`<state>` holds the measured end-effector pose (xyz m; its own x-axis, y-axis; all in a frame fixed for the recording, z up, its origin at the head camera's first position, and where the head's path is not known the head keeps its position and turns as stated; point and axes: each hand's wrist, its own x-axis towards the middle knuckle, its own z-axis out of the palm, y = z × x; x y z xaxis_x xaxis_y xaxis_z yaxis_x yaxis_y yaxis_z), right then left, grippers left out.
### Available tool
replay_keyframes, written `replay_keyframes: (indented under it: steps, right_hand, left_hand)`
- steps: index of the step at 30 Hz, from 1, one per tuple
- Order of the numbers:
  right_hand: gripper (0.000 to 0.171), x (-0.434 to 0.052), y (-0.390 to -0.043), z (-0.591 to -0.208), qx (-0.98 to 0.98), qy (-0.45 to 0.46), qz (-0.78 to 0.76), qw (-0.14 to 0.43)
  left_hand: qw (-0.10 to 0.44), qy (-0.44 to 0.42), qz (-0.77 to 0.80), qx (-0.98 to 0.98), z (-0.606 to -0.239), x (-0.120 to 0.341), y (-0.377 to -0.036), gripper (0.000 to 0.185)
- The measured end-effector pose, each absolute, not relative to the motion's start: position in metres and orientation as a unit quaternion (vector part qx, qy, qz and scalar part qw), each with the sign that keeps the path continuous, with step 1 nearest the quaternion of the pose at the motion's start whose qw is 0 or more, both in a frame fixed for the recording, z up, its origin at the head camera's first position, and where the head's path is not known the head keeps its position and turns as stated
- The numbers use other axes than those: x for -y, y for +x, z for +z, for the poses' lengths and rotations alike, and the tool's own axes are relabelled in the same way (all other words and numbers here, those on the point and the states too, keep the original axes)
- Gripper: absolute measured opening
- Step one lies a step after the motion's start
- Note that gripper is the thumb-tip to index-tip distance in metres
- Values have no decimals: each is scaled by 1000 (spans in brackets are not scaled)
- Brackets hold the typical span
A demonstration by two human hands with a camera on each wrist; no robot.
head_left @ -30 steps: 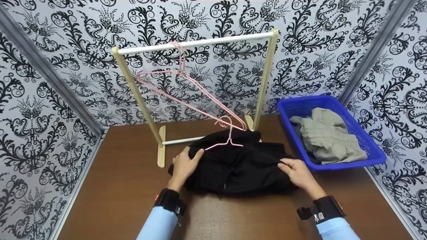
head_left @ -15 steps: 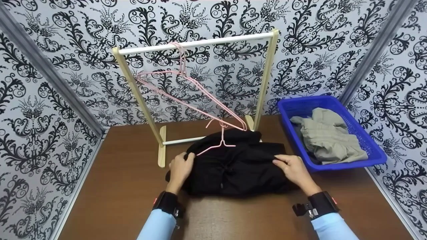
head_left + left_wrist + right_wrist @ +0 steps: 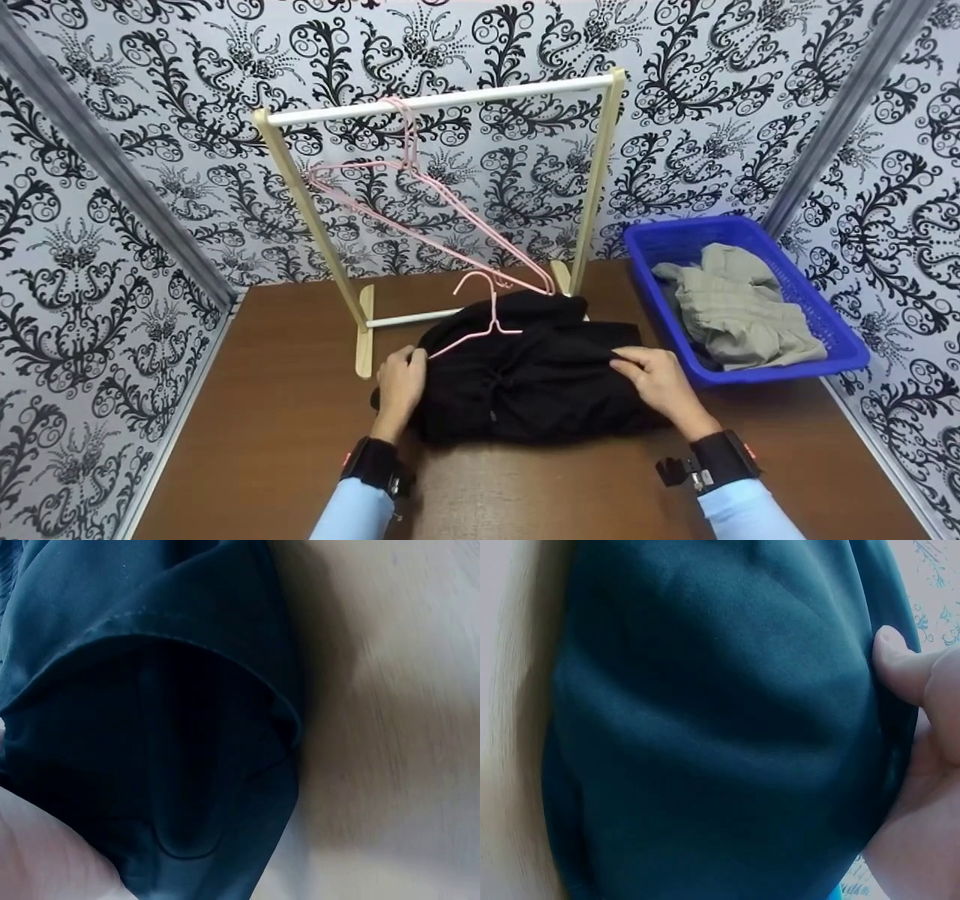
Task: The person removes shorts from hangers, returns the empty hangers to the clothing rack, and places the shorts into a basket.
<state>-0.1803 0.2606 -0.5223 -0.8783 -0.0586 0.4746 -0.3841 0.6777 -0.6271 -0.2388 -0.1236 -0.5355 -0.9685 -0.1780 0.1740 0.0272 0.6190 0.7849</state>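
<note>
With the left hand (image 3: 399, 384) and right hand (image 3: 654, 379) both pinching the black garment (image 3: 525, 375), its shoulders should probably be settled evenly over the pink hanger (image 3: 480, 319) before lifting it off the table (image 3: 262, 420).

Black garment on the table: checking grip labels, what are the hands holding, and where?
Both grip the black fabric garment: left hand its left edge by the pink wire hanger, right hand its right edge.
</note>
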Motion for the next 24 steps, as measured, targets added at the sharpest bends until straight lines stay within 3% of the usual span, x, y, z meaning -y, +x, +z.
replay_keyframes:
  steps: [5,12,19,24]
  right_hand:
    - [17,-260,-180,-520,893,123,379,212]
    - [34,-251,-179,-515,892,150,380,193]
    - [39,-238,-181,-519,900,149,381,148]
    - [27,-236,-182,-528,900,130,386,157]
  left_hand:
    - [161,13,-433,887,-527,120,-234,25]
    - [210,-39,-422,881,-512,108,-231,10]
    - [247,-99,-423,866,-502,96,-229,4]
    - [260,-120,-424,859,-501,92,-228,5]
